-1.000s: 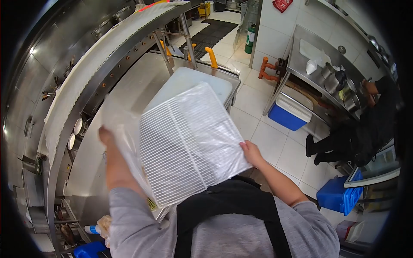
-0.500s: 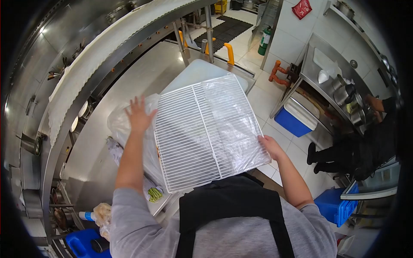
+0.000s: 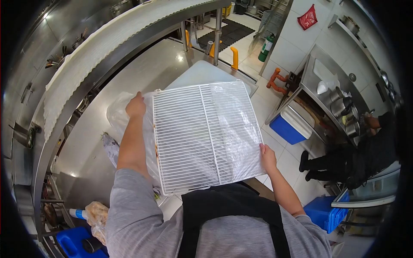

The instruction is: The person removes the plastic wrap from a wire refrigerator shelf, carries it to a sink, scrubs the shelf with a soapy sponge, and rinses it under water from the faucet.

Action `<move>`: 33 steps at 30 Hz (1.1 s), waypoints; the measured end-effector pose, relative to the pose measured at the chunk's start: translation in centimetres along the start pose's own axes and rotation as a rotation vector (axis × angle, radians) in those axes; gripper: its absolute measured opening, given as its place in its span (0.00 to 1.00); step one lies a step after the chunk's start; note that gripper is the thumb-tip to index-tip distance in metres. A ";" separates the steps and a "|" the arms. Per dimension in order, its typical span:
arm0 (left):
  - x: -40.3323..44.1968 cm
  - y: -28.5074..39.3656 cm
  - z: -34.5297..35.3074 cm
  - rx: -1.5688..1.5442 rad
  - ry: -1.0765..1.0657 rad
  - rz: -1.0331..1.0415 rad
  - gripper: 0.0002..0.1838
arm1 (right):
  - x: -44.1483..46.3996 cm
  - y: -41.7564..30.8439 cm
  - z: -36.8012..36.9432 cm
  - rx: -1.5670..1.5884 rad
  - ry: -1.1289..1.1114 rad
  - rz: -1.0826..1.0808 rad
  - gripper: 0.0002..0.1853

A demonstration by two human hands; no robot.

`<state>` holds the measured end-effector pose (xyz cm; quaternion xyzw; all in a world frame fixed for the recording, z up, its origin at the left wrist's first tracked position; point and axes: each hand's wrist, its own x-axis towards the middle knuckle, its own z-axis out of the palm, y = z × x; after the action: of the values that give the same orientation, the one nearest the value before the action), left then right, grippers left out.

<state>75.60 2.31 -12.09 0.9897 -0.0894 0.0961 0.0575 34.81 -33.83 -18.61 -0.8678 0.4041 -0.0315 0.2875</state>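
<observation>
A white wire rack, like a fridge shelf, is held tilted in front of my body. See-through plastic wrap covers its right part and also spreads out past its left edge. My right hand grips the rack's right edge through or beside the film, thumb on top. To the left, my left hand has its fingers closed on the loose film, a little apart from the rack. Behind the rack lies a pale cutting board, partly hidden.
Under the rack's left side is a steel worktop with a printed bag on it. A steel overhead shelf runs along the left. At right, a co-worker in black stands by pots; a blue cooler sits below.
My left hand was spread open over the film and is now closed on it, slightly higher. The rack has turned a little more upright, and my right hand moved slightly down with it.
</observation>
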 end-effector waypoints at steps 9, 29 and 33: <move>-0.4 -1.0 3.9 -0.042 -0.045 -0.352 0.16 | 0.6 0.2 -0.5 -0.011 -0.010 -0.077 0.26; -2.8 -0.3 4.0 -0.039 0.633 0.336 0.09 | 1.6 1.9 0.7 0.015 -0.014 -0.081 0.25; -7.2 -2.0 2.6 -0.400 0.237 0.229 0.09 | 2.3 2.9 2.4 0.053 0.026 -0.124 0.24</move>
<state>69.51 5.09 -16.26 0.9239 -0.2108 0.1976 0.2507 35.08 -35.86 -22.52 -0.8826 0.3524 -0.0711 0.3029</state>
